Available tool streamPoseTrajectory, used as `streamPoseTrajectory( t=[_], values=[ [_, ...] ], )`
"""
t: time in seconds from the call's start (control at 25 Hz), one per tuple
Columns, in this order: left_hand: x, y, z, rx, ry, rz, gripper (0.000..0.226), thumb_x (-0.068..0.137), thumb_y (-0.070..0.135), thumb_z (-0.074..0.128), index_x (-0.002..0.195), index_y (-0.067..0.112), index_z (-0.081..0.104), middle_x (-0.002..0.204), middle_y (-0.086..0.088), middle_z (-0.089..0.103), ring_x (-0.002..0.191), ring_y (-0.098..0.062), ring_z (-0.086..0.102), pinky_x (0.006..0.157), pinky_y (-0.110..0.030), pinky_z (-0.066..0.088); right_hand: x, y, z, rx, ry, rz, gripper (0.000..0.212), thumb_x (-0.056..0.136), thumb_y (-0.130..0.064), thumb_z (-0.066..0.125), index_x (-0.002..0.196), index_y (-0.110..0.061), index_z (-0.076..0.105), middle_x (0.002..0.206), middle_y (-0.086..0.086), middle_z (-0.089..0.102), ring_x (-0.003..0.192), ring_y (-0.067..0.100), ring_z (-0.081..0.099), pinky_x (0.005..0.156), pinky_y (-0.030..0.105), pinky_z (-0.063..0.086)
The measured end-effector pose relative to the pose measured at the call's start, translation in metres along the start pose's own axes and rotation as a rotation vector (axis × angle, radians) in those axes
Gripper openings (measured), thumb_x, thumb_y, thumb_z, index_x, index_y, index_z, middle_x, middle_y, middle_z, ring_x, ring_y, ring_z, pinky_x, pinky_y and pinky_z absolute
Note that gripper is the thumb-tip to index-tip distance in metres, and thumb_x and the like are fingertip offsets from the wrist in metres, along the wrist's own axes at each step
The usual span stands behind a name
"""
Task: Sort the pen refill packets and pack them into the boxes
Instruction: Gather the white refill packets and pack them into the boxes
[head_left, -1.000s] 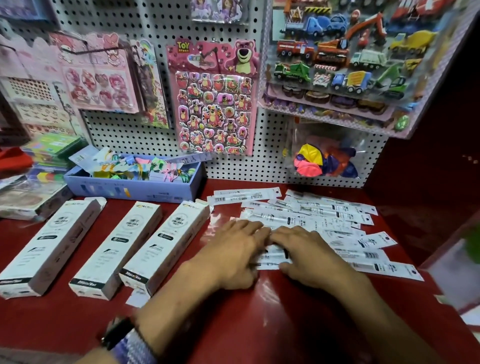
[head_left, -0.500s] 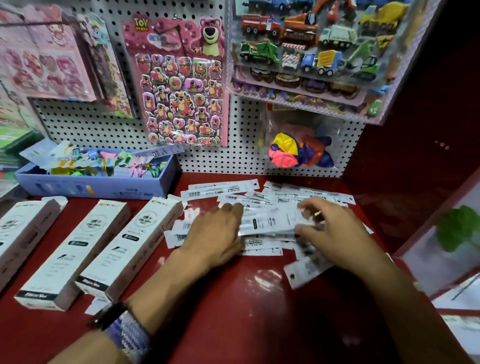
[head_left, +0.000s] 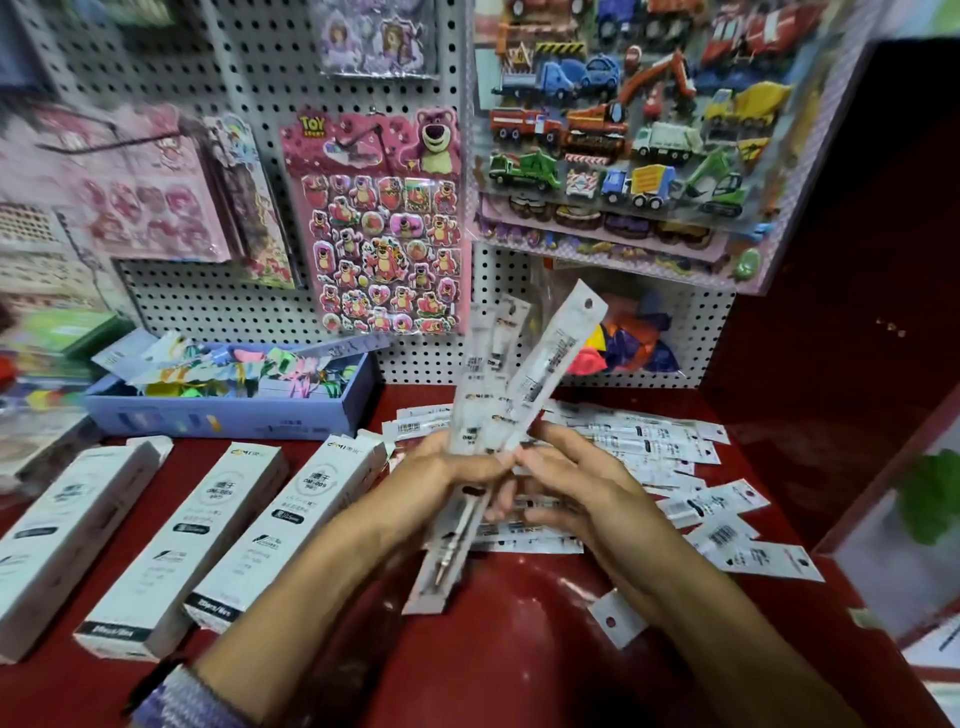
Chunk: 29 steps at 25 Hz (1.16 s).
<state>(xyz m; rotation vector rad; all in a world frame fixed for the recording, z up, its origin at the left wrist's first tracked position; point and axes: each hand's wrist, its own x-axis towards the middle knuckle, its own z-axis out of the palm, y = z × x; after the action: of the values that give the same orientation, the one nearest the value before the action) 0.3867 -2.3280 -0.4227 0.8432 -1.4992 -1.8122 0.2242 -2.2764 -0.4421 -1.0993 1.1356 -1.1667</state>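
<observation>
The head view shows a red counter (head_left: 498, 649) with a white pegboard wall (head_left: 249, 78) behind it. Three long white boxes (head_left: 291, 525) lie side by side on the left part of the counter, and a blue tray (head_left: 234, 415) of bright bits sits behind them. A big loose pile of pen refill packets (head_left: 670, 457) is spread across the right part.

A moment ago both hands lay flat on that pile. Now they are lifted up, with a small bunch of packets (head_left: 498, 395) between them, standing up like a fan. The left hand (head_left: 441, 473) has its fingers curled round the middle of the bunch. The right hand (head_left: 576, 493) pinches the bunch from the other side.

So the picking up has begun. The bunch is off the counter, near the closest box but not in it. Most packets are on the counter, so I think there is lots left to sort. The bunch looks slippery and uneven, and it may need lining up before it can slide into a box.
</observation>
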Motion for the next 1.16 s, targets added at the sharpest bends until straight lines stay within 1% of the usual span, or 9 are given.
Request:
streamPoseTrajectory(
  t=[0.2,0.28,0.4,0.56,0.68,0.84,0.96,1.08,1.16],
  values=[
    [-0.003,-0.014,0.004,0.011,0.048,-0.001,0.008,0.089,0.002,0.063,0.096,-0.001,0.066,0.073,-0.016,0.064,0.057,-0.020,0.062,0.055,-0.026,0.054,0.003,-0.001,0.012,0.098,0.022,-0.137,0.028,0.091,-0.020,0.065,0.116,-0.009,0.063,0.086,0.013,0.061,0.060,0.021,0.052,0.063,0.035,0.051],
    [-0.003,-0.017,0.004,0.031,0.068,0.025,0.008,0.089,0.002,0.062,0.094,0.003,0.068,0.071,-0.014,0.066,0.056,-0.017,0.063,0.053,-0.024,0.053,0.001,0.000,0.020,0.081,0.086,-0.184,0.018,0.093,-0.007,0.063,0.111,-0.005,0.064,0.088,0.015,0.067,0.059,0.024,0.053,0.053,0.031,0.053],
    [-0.010,-0.016,0.001,-0.005,0.065,0.080,0.023,0.082,-0.008,0.065,0.095,0.010,0.071,0.089,-0.013,0.073,0.079,-0.022,0.069,0.070,-0.028,0.059,0.003,0.000,0.027,0.073,0.206,-0.265,0.011,0.092,-0.005,0.063,0.101,0.000,0.064,0.087,0.017,0.071,0.069,0.023,0.066,0.058,0.028,0.055],
    [-0.016,-0.020,-0.008,-0.021,0.046,0.055,0.026,0.086,-0.013,0.058,0.101,0.006,0.068,0.097,-0.014,0.075,0.090,-0.029,0.071,0.076,-0.033,0.059,0.005,0.002,0.033,0.091,0.237,-0.263,0.034,0.092,-0.021,0.064,0.099,0.012,0.058,0.068,0.017,0.047,0.057,0.022,0.041,0.049,0.029,0.043],
    [-0.018,-0.027,-0.017,0.038,0.069,0.058,0.031,0.078,-0.007,0.072,0.103,0.010,0.069,0.104,-0.019,0.073,0.097,-0.033,0.069,0.087,-0.041,0.057,0.002,-0.001,0.037,0.047,0.149,-0.250,0.015,0.092,-0.011,0.063,0.104,-0.007,0.070,0.087,0.005,0.074,0.074,0.019,0.068,0.061,0.025,0.056],
    [-0.022,-0.032,-0.023,0.115,0.159,0.101,0.030,0.068,0.003,0.075,0.097,0.011,0.071,0.102,-0.014,0.074,0.099,-0.029,0.069,0.094,-0.042,0.053,-0.004,-0.002,0.046,-0.112,0.066,-0.279,0.027,0.093,0.004,0.058,0.111,-0.014,0.070,0.093,-0.003,0.077,0.082,0.007,0.071,0.071,0.020,0.054],
    [-0.023,-0.031,-0.027,0.117,0.156,0.192,0.031,0.070,-0.002,0.073,0.099,0.002,0.064,0.098,-0.016,0.072,0.093,-0.029,0.069,0.086,-0.038,0.056,-0.007,-0.002,0.047,-0.118,0.082,-0.300,0.033,0.091,0.004,0.061,0.116,-0.018,0.067,0.112,-0.002,0.073,0.106,0.008,0.067,0.077,0.018,0.054],
    [-0.024,-0.042,-0.021,0.241,0.079,0.196,0.024,0.074,-0.002,0.072,0.096,0.007,0.068,0.097,-0.017,0.072,0.092,-0.032,0.069,0.084,-0.049,0.055,-0.007,0.003,0.048,-0.147,0.054,-0.178,0.047,0.087,0.011,0.059,0.124,-0.018,0.061,0.121,0.000,0.068,0.100,0.002,0.068,0.075,0.018,0.055],
    [-0.026,-0.042,-0.015,0.230,0.101,0.224,0.015,0.073,-0.001,0.069,0.080,0.012,0.067,0.078,-0.007,0.071,0.075,-0.017,0.067,0.070,-0.039,0.054,-0.009,0.006,0.047,-0.144,0.027,-0.108,0.060,0.077,0.009,0.061,0.132,-0.016,0.055,0.127,0.003,0.065,0.106,0.004,0.066,0.086,0.029,0.057]
  ],
)
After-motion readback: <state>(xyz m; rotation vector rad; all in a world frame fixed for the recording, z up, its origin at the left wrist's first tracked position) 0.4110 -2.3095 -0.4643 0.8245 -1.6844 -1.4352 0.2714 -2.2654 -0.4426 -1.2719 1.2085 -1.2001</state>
